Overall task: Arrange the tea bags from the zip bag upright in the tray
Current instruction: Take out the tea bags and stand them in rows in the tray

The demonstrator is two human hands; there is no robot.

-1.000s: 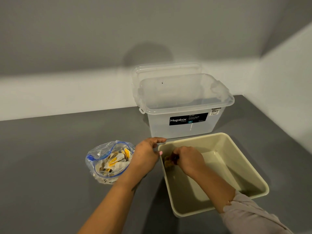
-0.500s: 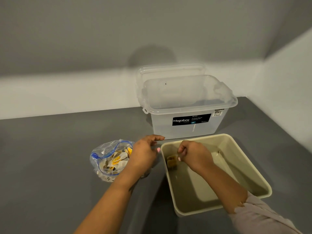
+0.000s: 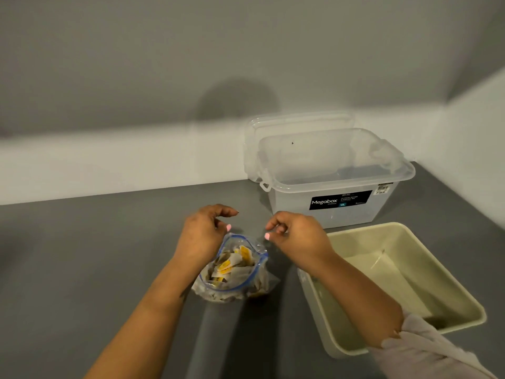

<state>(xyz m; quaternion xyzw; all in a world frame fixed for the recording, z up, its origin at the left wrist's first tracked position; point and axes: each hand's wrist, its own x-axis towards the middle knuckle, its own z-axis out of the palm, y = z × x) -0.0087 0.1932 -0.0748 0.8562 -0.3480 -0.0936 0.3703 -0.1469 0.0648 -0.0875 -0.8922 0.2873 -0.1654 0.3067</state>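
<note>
L hand [image 3: 200, 236] sits at the far-left edge of the zip bag [image 3: 232, 269], fingers loosely curled; looks like it touches the bag rim, but can't tell if it actually pinches it. R hand [image 3: 296, 236] hovers just right of the bag mouth, fingers curled, nothing seen in it. Bag is open w/ blue zip rim, standing on the grey table [image 3: 82, 269] between both wrists; tea bags [image 3: 232, 262] w/ yellow tags piled inside. Beige tray [image 3: 451, 269] is just right of the bag, under the R forearm; its near-left corner is hidden by the arm. Clear box [image 3: 328, 170] w/ black label behind tray, lid leaning at its back.
</note>
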